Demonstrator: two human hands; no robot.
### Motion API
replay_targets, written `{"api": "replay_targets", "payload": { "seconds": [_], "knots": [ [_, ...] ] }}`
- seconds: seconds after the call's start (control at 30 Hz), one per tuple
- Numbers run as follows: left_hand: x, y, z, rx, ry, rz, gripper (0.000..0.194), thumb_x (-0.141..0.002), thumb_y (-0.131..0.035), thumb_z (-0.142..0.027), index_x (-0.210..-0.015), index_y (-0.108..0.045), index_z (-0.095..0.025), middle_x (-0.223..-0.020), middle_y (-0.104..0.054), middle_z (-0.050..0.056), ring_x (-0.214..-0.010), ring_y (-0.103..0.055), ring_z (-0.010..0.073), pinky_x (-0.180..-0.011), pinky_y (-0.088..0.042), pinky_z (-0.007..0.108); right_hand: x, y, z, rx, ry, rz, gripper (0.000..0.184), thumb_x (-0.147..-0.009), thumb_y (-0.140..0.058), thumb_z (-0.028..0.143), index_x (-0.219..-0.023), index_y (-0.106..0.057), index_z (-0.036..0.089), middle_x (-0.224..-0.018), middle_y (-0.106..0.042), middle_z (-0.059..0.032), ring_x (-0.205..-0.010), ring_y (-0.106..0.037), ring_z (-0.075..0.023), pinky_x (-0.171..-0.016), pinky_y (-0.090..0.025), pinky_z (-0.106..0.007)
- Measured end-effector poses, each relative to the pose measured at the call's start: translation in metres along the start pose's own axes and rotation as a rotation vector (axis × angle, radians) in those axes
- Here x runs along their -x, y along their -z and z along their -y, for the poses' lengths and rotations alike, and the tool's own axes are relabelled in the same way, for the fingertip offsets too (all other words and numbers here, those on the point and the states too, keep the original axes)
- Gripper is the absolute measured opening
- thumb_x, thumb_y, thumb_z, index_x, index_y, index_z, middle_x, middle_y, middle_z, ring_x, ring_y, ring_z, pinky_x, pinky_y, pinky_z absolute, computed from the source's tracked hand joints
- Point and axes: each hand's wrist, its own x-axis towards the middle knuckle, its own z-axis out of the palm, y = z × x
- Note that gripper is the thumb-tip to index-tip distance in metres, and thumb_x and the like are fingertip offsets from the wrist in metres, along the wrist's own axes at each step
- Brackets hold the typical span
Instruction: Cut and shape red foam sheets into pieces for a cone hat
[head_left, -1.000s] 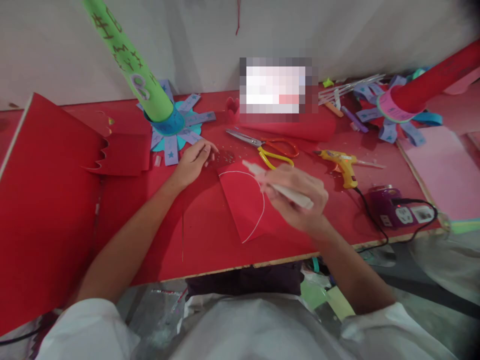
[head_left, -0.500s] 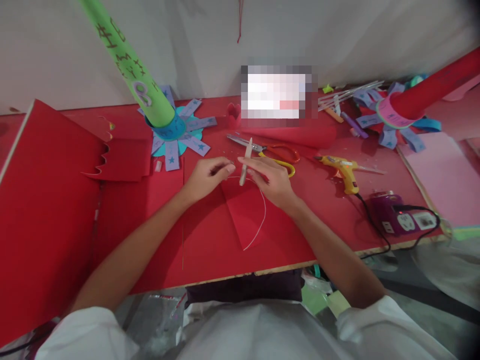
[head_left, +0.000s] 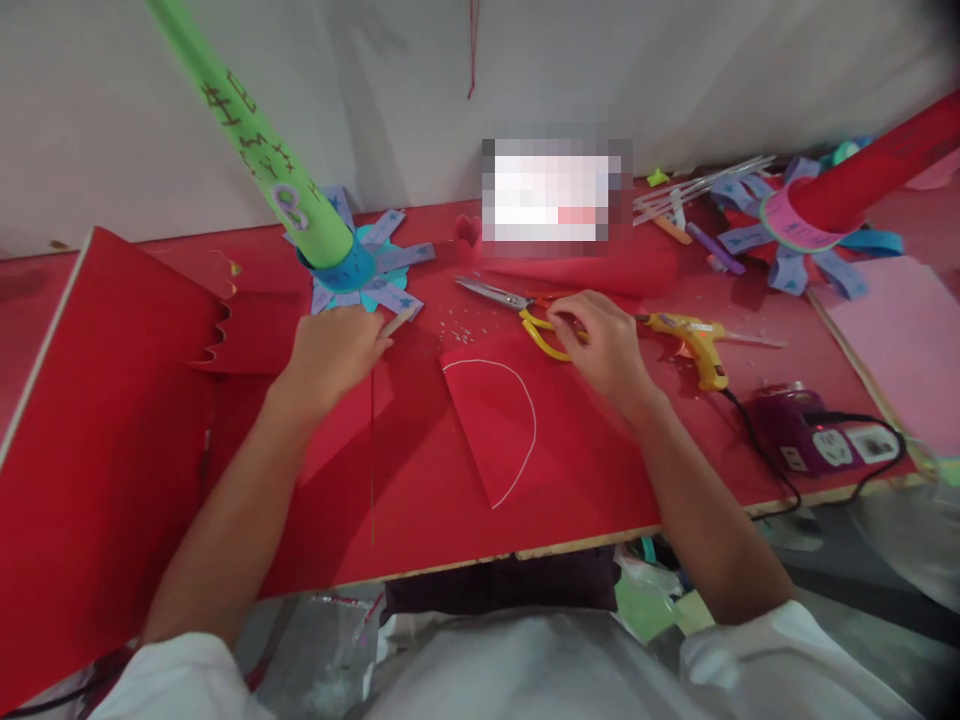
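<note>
A folded red paper (head_left: 487, 425) lies on the table in front of me, with a curved white line on it. To its left, my left hand (head_left: 337, 355) is closed around a short pale pencil-like stick (head_left: 396, 321), beside the purple star strips. My right hand (head_left: 604, 345) is over the handles of the scissors (head_left: 495, 293), fingers curled down at the orange and yellow loops. The scissors lie flat, blades pointing left, and the hand covers part of the handles.
A green paper tube (head_left: 300, 200) stands on a blue base at the back left. Large red card (head_left: 97, 420) stands at the left. A yellow glue gun (head_left: 694, 345), its cord and a purple power socket (head_left: 810, 440) are at the right. Small white scraps (head_left: 461, 330) dot the table.
My hands have parted from above the folded paper. The pale stick has passed from my right hand to my left, which moved left. My right hand moved right onto the scissors' handles.
</note>
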Motion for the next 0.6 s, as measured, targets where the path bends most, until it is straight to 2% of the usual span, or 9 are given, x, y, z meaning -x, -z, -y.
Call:
{"api": "replay_targets", "payload": {
  "seconds": [0.1,0.17,0.2,0.3,0.37,0.5,0.6],
  "knots": [
    [0.004,0.003,-0.005,-0.093,0.044,-0.049,0.030,-0.102,-0.068,-0.041,-0.118,-0.074,-0.016,-0.123,-0.071,0.022,-0.111,-0.070,0.0423,-0.081,-0.054,0.044,-0.002,0.003,-0.015,0.073,-0.046,0.073,0.017,-0.106,-0.059,0.028,-0.111,-0.075,0.023,-0.109,-0.077,-0.0124,-0.103,-0.070,-0.0314,-0.091,-0.055,-0.045],
    [0.008,0.000,-0.023,-0.064,0.009,-0.161,0.044,-0.102,-0.068,-0.050,-0.129,-0.069,-0.015,-0.132,-0.066,0.024,-0.120,-0.067,0.0438,-0.086,-0.055,0.046,-0.002,0.001,-0.018,0.132,-0.049,0.143,0.017,-0.106,-0.060,0.028,-0.112,-0.075,0.023,-0.111,-0.076,-0.0137,-0.106,-0.068,-0.0333,-0.093,-0.053,-0.047],
    [0.010,-0.002,-0.035,-0.030,-0.031,-0.178,0.050,-0.101,-0.069,-0.054,-0.131,-0.068,-0.015,-0.133,-0.065,0.023,-0.122,-0.066,0.0430,-0.088,-0.056,0.045,-0.001,0.000,-0.017,0.159,-0.045,0.181,0.017,-0.106,-0.060,0.029,-0.112,-0.075,0.022,-0.111,-0.076,-0.0141,-0.106,-0.067,-0.0340,-0.093,-0.052,-0.048],
    [0.014,-0.012,-0.065,0.060,-0.215,-0.097,0.066,-0.095,-0.074,-0.066,-0.129,-0.066,-0.010,-0.131,-0.065,0.023,-0.126,-0.065,0.0419,-0.099,-0.055,0.047,0.001,-0.002,-0.013,0.211,-0.039,0.259,0.019,-0.106,-0.061,0.029,-0.115,-0.075,0.020,-0.112,-0.076,-0.0154,-0.105,-0.065,-0.0356,-0.093,-0.051,-0.049],
    [0.015,-0.018,-0.075,0.099,-0.247,-0.060,0.069,-0.088,-0.082,-0.065,-0.125,-0.065,-0.009,-0.131,-0.065,0.022,-0.131,-0.063,0.0422,-0.105,-0.053,0.047,0.001,-0.003,-0.010,0.218,-0.043,0.269,0.021,-0.106,-0.061,0.029,-0.118,-0.074,0.020,-0.115,-0.076,-0.0163,-0.107,-0.064,-0.0365,-0.095,-0.051,-0.050],
    [0.012,-0.027,-0.072,0.204,-0.249,-0.001,0.068,-0.082,-0.092,-0.057,-0.121,-0.062,-0.010,-0.133,-0.066,0.023,-0.134,-0.063,0.0432,-0.107,-0.053,0.050,0.002,-0.001,-0.009,0.215,-0.049,0.261,0.025,-0.106,-0.059,0.029,-0.127,-0.072,0.021,-0.123,-0.074,-0.0163,-0.113,-0.063,-0.0370,-0.100,-0.051,-0.052],
    [0.008,-0.032,-0.067,0.330,-0.276,0.016,0.067,-0.082,-0.093,-0.049,-0.127,-0.060,-0.013,-0.135,-0.070,0.021,-0.136,-0.064,0.0403,-0.116,-0.047,0.051,0.003,0.001,-0.011,0.268,-0.069,0.247,0.029,-0.106,-0.058,0.027,-0.132,-0.070,0.021,-0.128,-0.071,-0.0174,-0.119,-0.061,-0.0383,-0.103,-0.050,-0.053]
  ]
}}
